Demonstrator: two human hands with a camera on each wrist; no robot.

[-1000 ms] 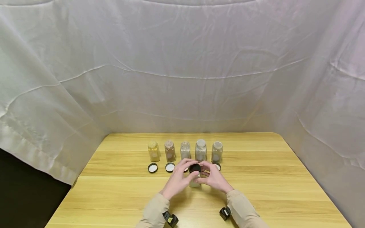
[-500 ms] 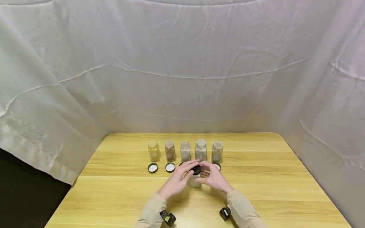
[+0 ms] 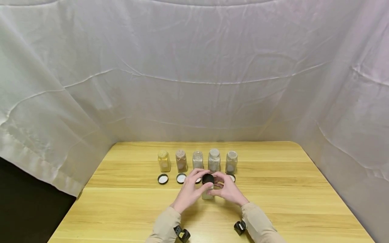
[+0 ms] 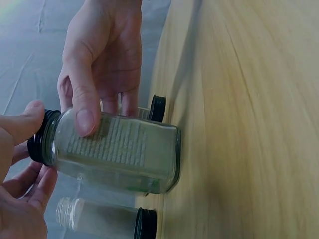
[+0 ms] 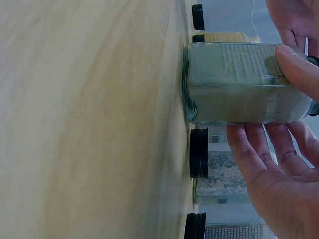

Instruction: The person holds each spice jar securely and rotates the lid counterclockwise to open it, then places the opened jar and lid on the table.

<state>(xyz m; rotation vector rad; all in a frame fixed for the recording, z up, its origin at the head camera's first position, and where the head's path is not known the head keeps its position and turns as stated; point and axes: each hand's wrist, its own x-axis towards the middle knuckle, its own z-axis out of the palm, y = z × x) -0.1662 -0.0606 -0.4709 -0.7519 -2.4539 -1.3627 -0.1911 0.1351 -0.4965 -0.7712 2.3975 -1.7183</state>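
A square glass jar of pale powder stands upright in front of me, a block of print on its side in the left wrist view. My left hand grips the black screw lid at its top, thumb on the near side and fingers behind. The right hand holds the glass body; its thumb presses on the printed face and its fingers reach round behind. In the right wrist view the jar's base is right at the tabletop.
Behind the hands stands a row of lidless jars, among them a yellow one, a reddish-brown one and a grey one. Black lids with white liners, such as one lid, lie before them. Grey cloth encloses the wooden table.
My left hand swung left and flatter over the lid half a second ago, then came back round to its earlier grip. The right hand and the jar stay in place.
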